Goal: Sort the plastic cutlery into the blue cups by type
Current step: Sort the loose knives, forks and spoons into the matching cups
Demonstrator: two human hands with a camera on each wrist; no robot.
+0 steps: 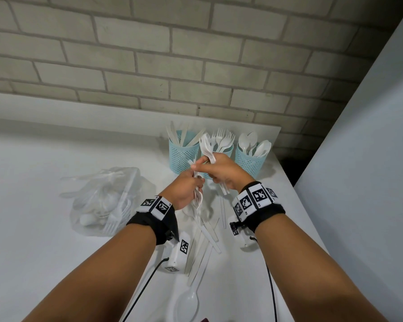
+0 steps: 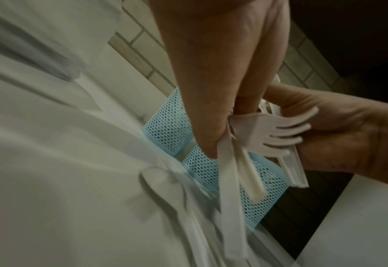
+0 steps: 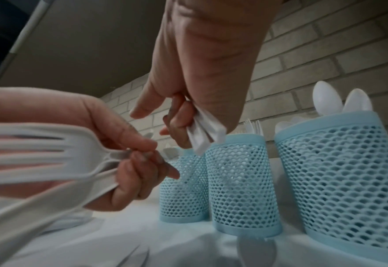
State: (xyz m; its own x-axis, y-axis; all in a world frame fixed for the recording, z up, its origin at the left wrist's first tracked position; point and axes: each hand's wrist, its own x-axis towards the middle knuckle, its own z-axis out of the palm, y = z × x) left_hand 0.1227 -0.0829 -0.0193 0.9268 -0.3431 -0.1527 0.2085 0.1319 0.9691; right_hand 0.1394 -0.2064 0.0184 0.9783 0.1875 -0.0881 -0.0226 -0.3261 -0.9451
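Three blue mesh cups stand at the back of the white table: a knife cup (image 1: 183, 159), a fork cup (image 1: 226, 151) and a spoon cup (image 1: 248, 163). Both hands meet in front of the fork cup. My left hand (image 1: 191, 187) grips a few white forks (image 3: 40, 153), some tines pointing back toward me. My right hand (image 1: 216, 169) grips a bundle of white cutlery (image 1: 206, 145), heads up and handle ends (image 3: 206, 135) sticking out below the palm. In the left wrist view, fork tines (image 2: 280, 137) lie against the right hand (image 2: 337, 135).
Loose knives (image 1: 205, 240) and a spoon (image 1: 189, 303) lie on the table below my hands. A clear plastic bag (image 1: 105, 201) holding more cutlery sits to the left. The brick wall runs behind the cups; the table's right edge (image 1: 296, 194) is close to the spoon cup.
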